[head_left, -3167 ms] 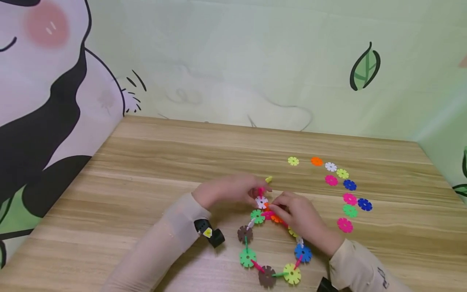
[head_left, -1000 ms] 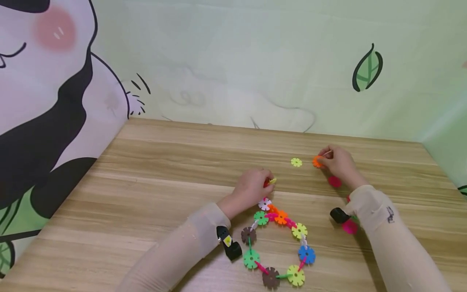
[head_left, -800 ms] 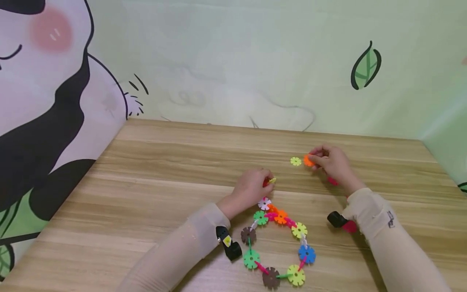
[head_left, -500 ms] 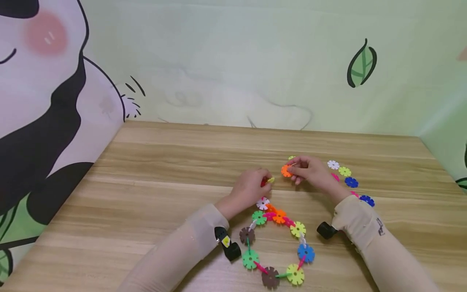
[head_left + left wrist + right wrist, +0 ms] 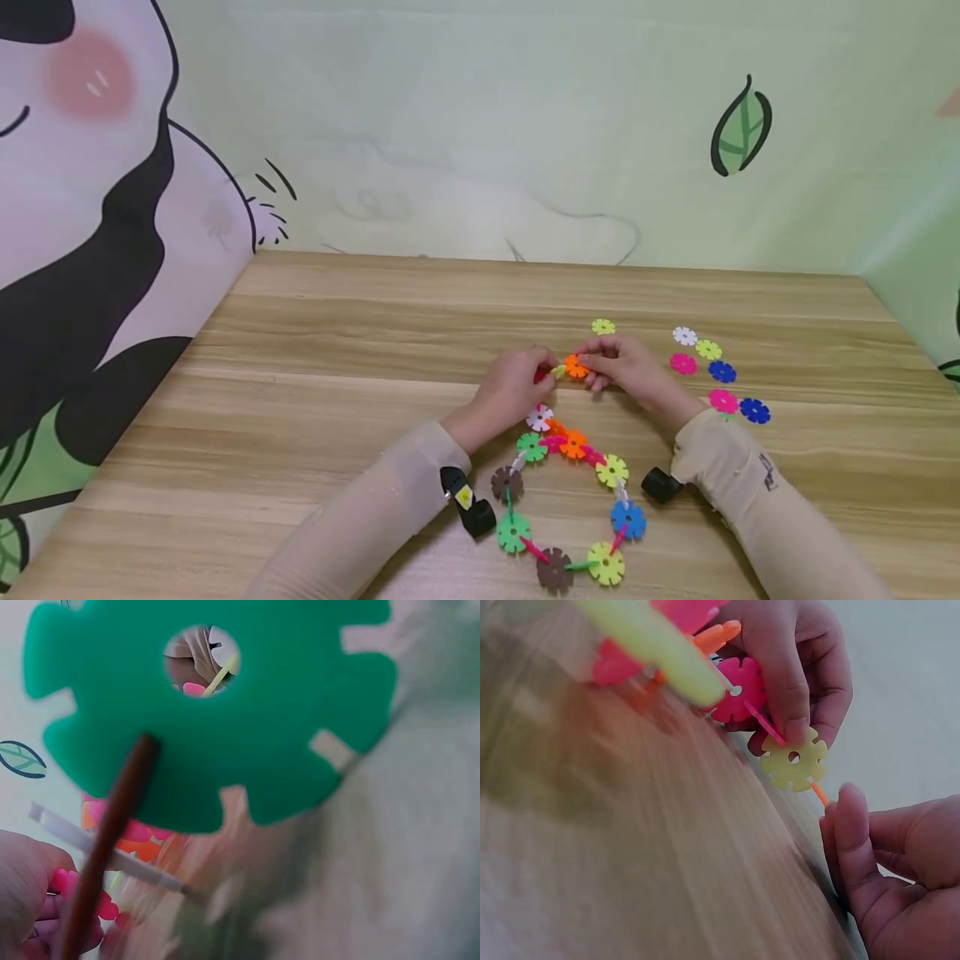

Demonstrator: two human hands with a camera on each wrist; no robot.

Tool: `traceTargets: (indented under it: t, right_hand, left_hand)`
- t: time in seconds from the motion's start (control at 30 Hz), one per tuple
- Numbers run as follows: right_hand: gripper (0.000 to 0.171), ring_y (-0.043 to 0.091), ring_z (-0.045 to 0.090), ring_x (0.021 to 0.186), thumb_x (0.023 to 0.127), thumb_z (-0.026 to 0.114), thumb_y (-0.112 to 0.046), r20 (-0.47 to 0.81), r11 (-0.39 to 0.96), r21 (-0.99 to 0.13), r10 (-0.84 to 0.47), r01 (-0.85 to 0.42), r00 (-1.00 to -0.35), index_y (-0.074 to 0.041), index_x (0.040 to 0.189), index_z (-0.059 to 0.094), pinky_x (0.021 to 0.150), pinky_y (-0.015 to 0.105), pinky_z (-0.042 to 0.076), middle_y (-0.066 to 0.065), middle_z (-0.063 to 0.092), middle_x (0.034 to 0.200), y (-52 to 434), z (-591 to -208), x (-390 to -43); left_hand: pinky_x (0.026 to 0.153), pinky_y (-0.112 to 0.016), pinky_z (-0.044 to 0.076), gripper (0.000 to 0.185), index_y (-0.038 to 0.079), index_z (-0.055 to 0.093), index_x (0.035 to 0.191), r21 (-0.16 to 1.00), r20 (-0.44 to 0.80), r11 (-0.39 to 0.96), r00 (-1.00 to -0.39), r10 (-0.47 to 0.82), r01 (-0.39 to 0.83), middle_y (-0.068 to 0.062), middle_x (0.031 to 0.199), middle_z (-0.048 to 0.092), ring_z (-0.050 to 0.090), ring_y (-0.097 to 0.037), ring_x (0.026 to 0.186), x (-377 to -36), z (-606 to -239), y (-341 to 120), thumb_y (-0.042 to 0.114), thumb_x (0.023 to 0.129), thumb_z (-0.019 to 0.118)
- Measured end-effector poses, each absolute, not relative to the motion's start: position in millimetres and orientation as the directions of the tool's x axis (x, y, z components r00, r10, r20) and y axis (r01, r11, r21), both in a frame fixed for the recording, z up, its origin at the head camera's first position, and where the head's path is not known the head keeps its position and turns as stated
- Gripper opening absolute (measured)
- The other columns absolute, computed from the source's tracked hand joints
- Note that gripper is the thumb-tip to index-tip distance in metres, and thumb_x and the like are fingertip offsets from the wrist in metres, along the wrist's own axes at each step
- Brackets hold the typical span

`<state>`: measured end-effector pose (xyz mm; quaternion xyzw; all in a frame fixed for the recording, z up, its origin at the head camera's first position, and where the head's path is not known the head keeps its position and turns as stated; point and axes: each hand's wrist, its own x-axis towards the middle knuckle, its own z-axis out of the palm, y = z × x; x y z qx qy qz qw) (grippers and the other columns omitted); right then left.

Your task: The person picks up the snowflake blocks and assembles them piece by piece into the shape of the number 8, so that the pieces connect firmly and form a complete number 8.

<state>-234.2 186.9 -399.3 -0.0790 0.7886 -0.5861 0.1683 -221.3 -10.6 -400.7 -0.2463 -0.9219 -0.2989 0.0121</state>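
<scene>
No words, numbers or brand names can be read in any view. The right sleeve (image 5: 767, 483) carries a small dark mark near the cuff, too small and blurred to make out as letters. The black band on the left wrist (image 5: 463, 498) bears a small yellow patch with a dark spot in it; nothing on it can be read. The wall (image 5: 525, 125) shows only drawn cartoon shapes and a leaf, with no writing among them.
</scene>
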Motion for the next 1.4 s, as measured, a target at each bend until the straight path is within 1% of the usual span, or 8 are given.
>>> traceTargets:
  t: [0.23,0.43,0.7,0.83,1.0,1.1,1.23,1.4]
  right_hand:
    - [0.028,0.005,0.05,0.055,0.098,0.049,-0.005,-0.178,0.324,-0.943,-0.319,0.069,-0.931,0.014,0.118,0.054,0.052,0.018,0.048,-0.002,0.056,0.069,189.5,-398.8,-234.7]
    - [0.028,0.006,0.049,0.056,0.099,0.05,-0.007,-0.187,0.343,-0.937,-0.323,0.07,-0.928,0.013,0.118,0.056,0.052,0.018,0.046,-0.002,0.057,0.07,190.6,-397.6,-234.3]
    - [0.027,0.004,0.046,0.054,0.098,0.051,-0.005,-0.166,0.33,-0.942,-0.306,0.059,-0.938,0.014,0.116,0.057,0.051,0.016,0.042,-0.005,0.056,0.066,187.2,-401.4,-233.8]
    - [0.027,0.003,0.046,0.054,0.097,0.052,-0.004,-0.143,0.306,-0.951,-0.308,0.045,-0.94,0.015,0.115,0.058,0.051,0.016,0.041,-0.006,0.057,0.067,184.9,-403.7,-232.1]
    - [0.028,0.002,0.047,0.053,0.096,0.053,-0.004,-0.127,0.289,-0.957,-0.302,0.036,-0.945,0.017,0.114,0.059,0.051,0.016,0.042,-0.006,0.058,0.065,181.3,-407.0,-229.1]
    - [0.028,0.002,0.046,0.053,0.096,0.053,-0.005,-0.124,0.3,-0.954,-0.297,0.031,-0.947,0.016,0.114,0.059,0.051,0.016,0.043,-0.006,0.058,0.065,180.0,-407.3,-227.4]
    - [0.028,0.004,0.048,0.054,0.097,0.053,-0.007,-0.119,0.33,-0.944,-0.315,0.009,-0.942,0.014,0.116,0.059,0.051,0.018,0.043,-0.003,0.058,0.068,179.7,-404.6,-226.9]
    - [0.03,0.011,0.051,0.064,0.097,0.054,-0.011,-0.098,0.461,-0.884,-0.336,-0.073,-0.937,0.007,0.121,0.058,0.053,0.02,0.044,0.006,0.059,0.078,183.7,-393.0,-228.2]
  left_hand:
    - [0.078,-0.029,0.051,0.017,0.008,0.07,0.104,0.551,0.192,0.687,-0.873,0.449,0.474,-0.006,0.101,0.071,0.062,-0.017,0.087,-221.6,-401.5,-10.8,0.012,0.089,0.064]
    - [0.078,-0.029,0.052,0.016,0.006,0.069,0.104,0.563,0.196,0.671,-0.867,0.458,0.482,-0.007,0.1,0.071,0.063,-0.018,0.086,-221.1,-400.2,-9.9,0.011,0.089,0.063]
    - [0.075,-0.024,0.051,0.015,0.007,0.069,0.103,0.564,0.231,0.642,-0.845,0.482,0.52,-0.006,0.1,0.072,0.062,-0.015,0.083,-218.5,-401.7,-9.5,0.01,0.09,0.063]
    - [0.07,-0.022,0.05,0.01,0.007,0.069,0.097,0.543,0.275,0.63,-0.826,0.491,0.555,-0.006,0.093,0.072,0.06,-0.014,0.077,-217.6,-403.7,-10.0,0.008,0.09,0.063]
    - [0.063,-0.018,0.043,0.005,0.008,0.067,0.088,0.509,0.318,0.622,-0.802,0.506,0.594,-0.004,0.081,0.068,0.053,-0.012,0.068,-217.7,-406.9,-9.3,0.007,0.089,0.062]
    - [0.062,-0.018,0.043,0.005,0.008,0.067,0.088,0.53,0.288,0.628,-0.817,0.499,0.57,-0.004,0.081,0.068,0.052,-0.011,0.067,-217.9,-406.9,-8.3,0.008,0.089,0.062]
    - [0.068,-0.02,0.047,0.008,0.007,0.067,0.096,0.582,0.201,0.64,-0.851,0.485,0.502,-0.005,0.089,0.07,0.055,-0.011,0.073,-220.0,-404.3,-8.2,0.008,0.088,0.064]
    - [0.073,-0.022,0.051,0.019,0.009,0.063,0.107,0.607,0.079,0.67,-0.871,0.485,0.428,-0.004,0.097,0.069,0.059,-0.013,0.081,-224.9,-397.9,-10.9,0.013,0.088,0.066]
